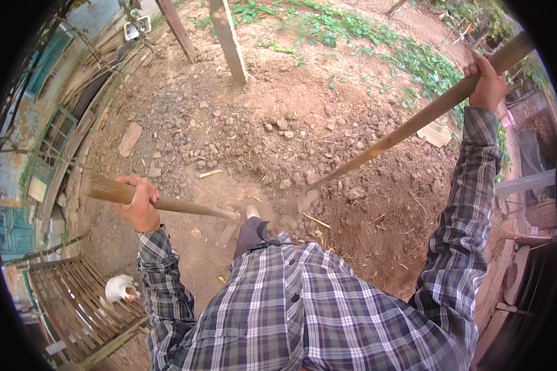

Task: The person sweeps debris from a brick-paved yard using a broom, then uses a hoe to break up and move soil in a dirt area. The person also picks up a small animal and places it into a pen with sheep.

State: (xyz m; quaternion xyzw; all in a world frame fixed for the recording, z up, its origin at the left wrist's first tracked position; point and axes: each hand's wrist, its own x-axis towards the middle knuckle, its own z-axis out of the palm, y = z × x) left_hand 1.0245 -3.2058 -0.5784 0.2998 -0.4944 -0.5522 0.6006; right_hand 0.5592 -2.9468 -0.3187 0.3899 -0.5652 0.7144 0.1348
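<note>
My left hand [140, 204] is wrapped around a thick wooden handle [190, 207]. At that handle's lower end a flat metal hoe blade [227, 233] rests near my shoe [251, 212]. On the right, my right hand [487, 83] is raised and grips a longer wooden handle [399, 132]. This handle slants down to another metal hoe blade [308, 200], which meets the dug soil [380, 246]. Both blades are partly blurred, so their exact shape is hard to tell. My other foot is hidden behind my plaid shirt [278, 301].
A concrete post [229, 41] and a rusty metal post [176, 30] stand ahead. Broken clods [204, 125] and a brick [130, 139] lie on the ground. Green vines [376, 39] spread beyond. A white cat [120, 288] curls on a slatted bench [69, 301]. A broom [515, 233] is at right.
</note>
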